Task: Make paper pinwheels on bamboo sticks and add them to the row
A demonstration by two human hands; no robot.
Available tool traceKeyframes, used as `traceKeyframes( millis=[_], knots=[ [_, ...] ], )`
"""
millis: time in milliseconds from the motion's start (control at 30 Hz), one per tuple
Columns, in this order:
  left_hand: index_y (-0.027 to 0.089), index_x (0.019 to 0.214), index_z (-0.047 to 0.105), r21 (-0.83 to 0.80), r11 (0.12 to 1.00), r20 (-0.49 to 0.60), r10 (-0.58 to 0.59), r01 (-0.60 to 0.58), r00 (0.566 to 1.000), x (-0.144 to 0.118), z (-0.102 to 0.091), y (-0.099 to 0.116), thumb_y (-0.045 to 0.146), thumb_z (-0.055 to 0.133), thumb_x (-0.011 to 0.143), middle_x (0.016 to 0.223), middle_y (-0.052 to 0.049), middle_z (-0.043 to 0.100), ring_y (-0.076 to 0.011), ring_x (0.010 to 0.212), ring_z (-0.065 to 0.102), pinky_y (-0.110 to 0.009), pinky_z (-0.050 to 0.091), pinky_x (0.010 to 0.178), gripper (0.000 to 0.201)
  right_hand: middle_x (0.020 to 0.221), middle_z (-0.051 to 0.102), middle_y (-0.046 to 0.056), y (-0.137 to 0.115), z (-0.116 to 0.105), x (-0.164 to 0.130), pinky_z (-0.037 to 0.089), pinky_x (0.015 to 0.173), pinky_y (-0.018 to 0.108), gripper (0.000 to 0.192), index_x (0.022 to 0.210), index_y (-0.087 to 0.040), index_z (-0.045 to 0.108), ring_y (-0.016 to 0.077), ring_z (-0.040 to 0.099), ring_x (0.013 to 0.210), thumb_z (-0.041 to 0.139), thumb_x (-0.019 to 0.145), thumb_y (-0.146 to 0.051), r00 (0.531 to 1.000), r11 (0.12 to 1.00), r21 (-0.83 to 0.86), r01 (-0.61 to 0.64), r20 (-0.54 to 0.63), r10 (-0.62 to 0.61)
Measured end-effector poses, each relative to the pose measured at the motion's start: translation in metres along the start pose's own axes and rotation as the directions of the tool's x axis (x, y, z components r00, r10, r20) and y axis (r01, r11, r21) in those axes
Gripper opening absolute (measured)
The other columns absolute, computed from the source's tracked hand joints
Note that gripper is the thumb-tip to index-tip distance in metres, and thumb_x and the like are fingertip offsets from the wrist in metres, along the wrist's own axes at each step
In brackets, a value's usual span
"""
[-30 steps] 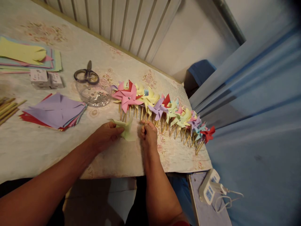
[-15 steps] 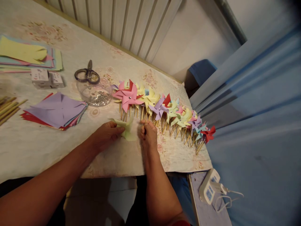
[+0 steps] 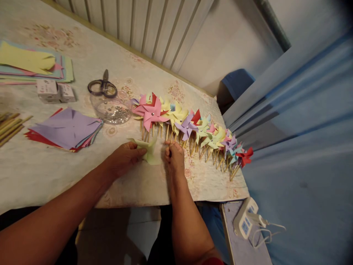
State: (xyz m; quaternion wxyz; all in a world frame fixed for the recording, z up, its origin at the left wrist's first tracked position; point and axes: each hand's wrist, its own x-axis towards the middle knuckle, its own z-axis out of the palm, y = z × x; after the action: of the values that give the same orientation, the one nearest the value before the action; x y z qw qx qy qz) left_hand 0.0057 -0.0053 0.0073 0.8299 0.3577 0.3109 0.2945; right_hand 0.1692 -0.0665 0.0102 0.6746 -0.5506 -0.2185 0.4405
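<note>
Pinched in my left hand [image 3: 128, 152] is a pale green paper pinwheel blade [image 3: 151, 154], its corners folded inward. Just to its right, my right hand [image 3: 175, 156] is closed with thumb and fingers together; whatever they hold is hidden or too small to name. Beyond both hands runs a row of finished paper pinwheels [image 3: 187, 126] in pink, yellow, purple, green, blue and red on thin wooden sticks. A clear round dish [image 3: 114, 112] of small shiny metal pieces lies behind my left hand, with dark-handled scissors [image 3: 102, 87] at its far rim.
Cut purple and red paper squares [image 3: 66, 129] are stacked at the left. Further left lie wooden sticks [image 3: 11, 129], two small white boxes [image 3: 48, 91] and coloured paper sheets [image 3: 24, 59]. A power strip [image 3: 245, 219] sits on a ledge beyond the table's right corner, beside a blue curtain.
</note>
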Motion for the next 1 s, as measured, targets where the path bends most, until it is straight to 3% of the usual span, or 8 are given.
traceKeyframes(
  millis=[433,767,1000],
  knots=[
    [0.019,0.078,0.077,0.007,1.0,0.018,0.023,-0.023,1.0,0.002,-0.005,-0.005,0.031,0.087,0.055,0.08,-0.005,0.076,-0.0222,0.078,0.069,-0.033,0.056,0.078,0.029,0.046,0.042,-0.012,0.0,0.0,-0.002,0.014,0.038,0.019,0.017,0.088,-0.019,0.059,0.0044,0.025,0.036,0.054,0.074,-0.027,1.0,1.0,-0.018,0.006,0.005,-0.006],
    [0.018,0.073,0.076,0.01,0.999,0.035,0.032,-0.033,0.999,0.004,0.003,-0.009,0.035,0.089,0.052,0.075,-0.005,0.075,-0.0227,0.077,0.069,-0.034,0.055,0.079,0.03,0.046,0.045,-0.013,0.001,0.0,-0.004,0.015,0.038,0.019,0.023,0.093,-0.019,0.059,0.0049,0.026,0.035,0.056,0.072,-0.027,1.0,1.0,0.007,0.023,0.014,-0.023],
    [0.017,0.074,0.076,0.029,1.0,0.023,0.004,-0.005,1.0,0.01,0.002,-0.012,0.034,0.087,0.053,0.074,-0.005,0.075,-0.0208,0.074,0.068,-0.032,0.054,0.076,0.029,0.044,0.044,-0.012,0.005,-0.005,0.003,0.015,0.037,0.02,0.012,0.079,-0.022,0.053,0.0047,0.026,0.035,0.058,0.071,-0.029,0.998,0.999,0.009,0.042,-0.042,-0.042]
  ],
)
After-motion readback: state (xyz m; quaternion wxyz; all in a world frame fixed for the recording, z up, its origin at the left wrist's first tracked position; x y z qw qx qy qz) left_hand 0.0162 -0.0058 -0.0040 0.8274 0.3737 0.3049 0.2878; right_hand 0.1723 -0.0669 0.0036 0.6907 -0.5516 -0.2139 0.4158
